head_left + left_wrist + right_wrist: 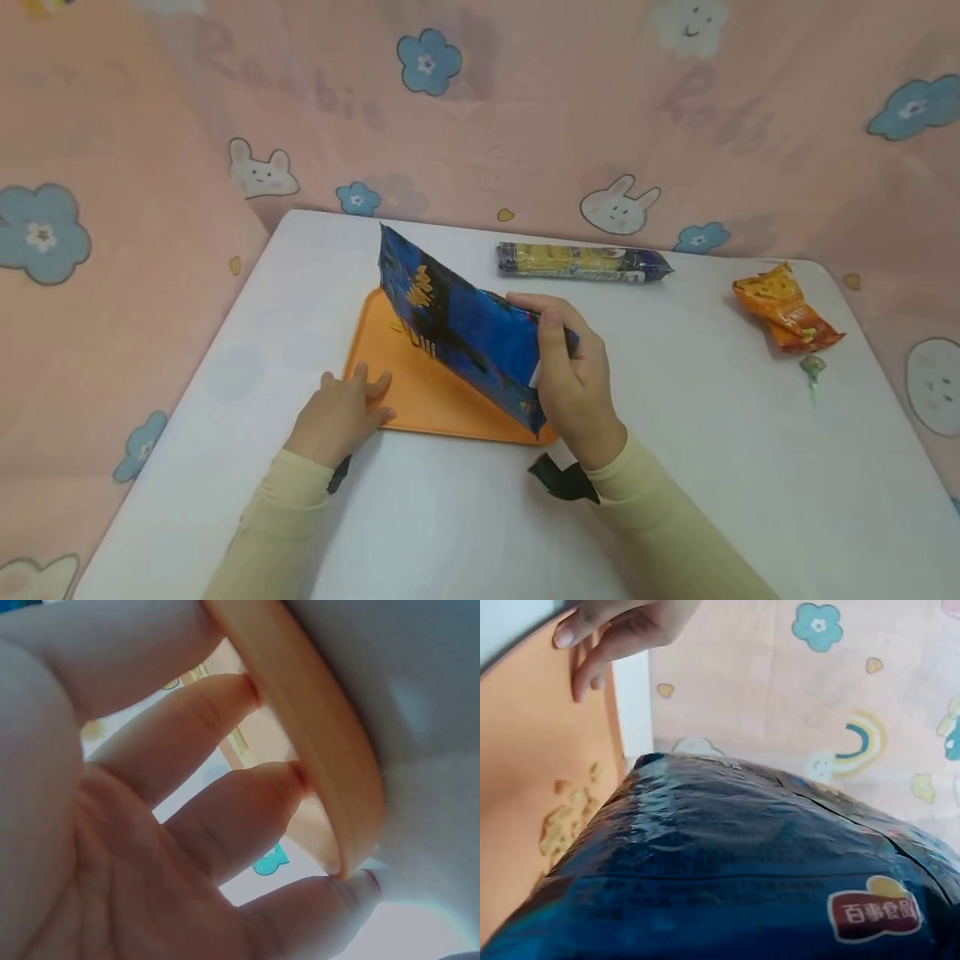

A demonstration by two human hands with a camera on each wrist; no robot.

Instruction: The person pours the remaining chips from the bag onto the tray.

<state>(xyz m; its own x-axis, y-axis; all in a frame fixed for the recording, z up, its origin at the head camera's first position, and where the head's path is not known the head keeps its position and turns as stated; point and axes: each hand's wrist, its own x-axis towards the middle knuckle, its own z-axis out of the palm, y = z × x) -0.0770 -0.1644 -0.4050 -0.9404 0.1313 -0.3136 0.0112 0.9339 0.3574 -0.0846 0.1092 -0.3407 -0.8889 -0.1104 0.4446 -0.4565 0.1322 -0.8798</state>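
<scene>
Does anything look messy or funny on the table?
Yes: the orange packet over on the right looks crumpled. Loose yellowish pieces lie on the orange tray by the tilted blue bag, perhaps poured, not spilled.

We count two hands point(337, 417) point(581, 387), one orange tray point(427, 400), one blue bag point(487, 325), one tubular packet point(581, 262), one orange packet point(787, 308) and one lollipop point(812, 365).

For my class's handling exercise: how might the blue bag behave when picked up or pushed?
The blue bag is probably light: the right hand alone holds it up by one end. Its creased film suggests it would give and crumple when pushed. The shiny surface may also be a little slippery.
</scene>
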